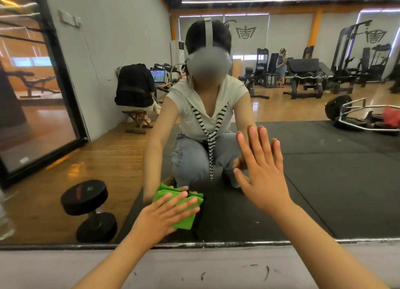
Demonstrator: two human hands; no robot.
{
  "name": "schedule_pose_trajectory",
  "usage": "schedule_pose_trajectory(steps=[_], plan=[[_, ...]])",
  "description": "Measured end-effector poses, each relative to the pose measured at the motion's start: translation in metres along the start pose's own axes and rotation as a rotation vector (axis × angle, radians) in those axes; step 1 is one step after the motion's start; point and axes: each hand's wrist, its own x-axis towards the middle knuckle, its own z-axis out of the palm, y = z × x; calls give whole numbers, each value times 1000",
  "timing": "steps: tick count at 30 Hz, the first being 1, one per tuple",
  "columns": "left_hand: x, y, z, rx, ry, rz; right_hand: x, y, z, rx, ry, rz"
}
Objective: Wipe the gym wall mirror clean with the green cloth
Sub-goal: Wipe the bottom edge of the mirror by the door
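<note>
The wall mirror [324,180] fills nearly the whole view, its lower edge running across near the bottom. My left hand [164,215] lies flat with fingers spread on a folded green cloth [184,215], pressing it against the glass low down, left of centre. My right hand [262,171] is open, palm flat on the mirror higher up and to the right, holding nothing. The glass reflects me crouching, with both arms reaching forward.
Below the mirror runs a pale scuffed wall strip [194,267]. Reflected in the glass are a black dumbbell [88,210] on the wooden floor at the left, black floor mats, weight machines, a barbell frame at right, a seated person and a standing person.
</note>
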Motion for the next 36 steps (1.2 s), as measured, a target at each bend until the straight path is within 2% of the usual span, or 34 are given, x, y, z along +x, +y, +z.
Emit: schedule_pose_trajectory(steps=[4, 9, 12, 15, 17, 19, 21, 24, 26, 27, 30, 34, 36], plan=[[7, 20, -4, -87, -57, -126, 0, -3, 2, 24, 1, 12], [12, -24, -13, 57, -27, 32, 1, -6, -1, 41, -13, 29], [26, -38, -27, 34, 49, -92, -3, -18, 1, 82, -20, 92], [32, -25, -30, -30, 4, -149, -4, -24, 0, 82, 4, 113], [26, -17, -24, -64, -17, -39, -4, -28, -4, 82, -6, 109], [20, -25, -18, 0, -23, 133, -5, -33, -9, 76, -14, 108], [18, -40, -16, 77, -4, 190, -4, -34, -13, 52, -2, 79], [19, -34, -18, 47, 88, -37, -8, -37, -11, 28, -14, -108], [17, -8, -17, -32, 50, -174, -20, -46, -2, 27, -84, -204], [13, 7, -14, -61, 27, -178, -26, -50, 2, 29, -124, -217], [-16, 22, 1, -48, -9, 45, -35, -51, 9, 43, -179, -203], [-32, -25, 13, 8, -68, 435, -30, -42, 5, 69, -210, -227], [-28, -34, 12, -6, -59, 431, -31, -45, 5, 60, -227, -213]])
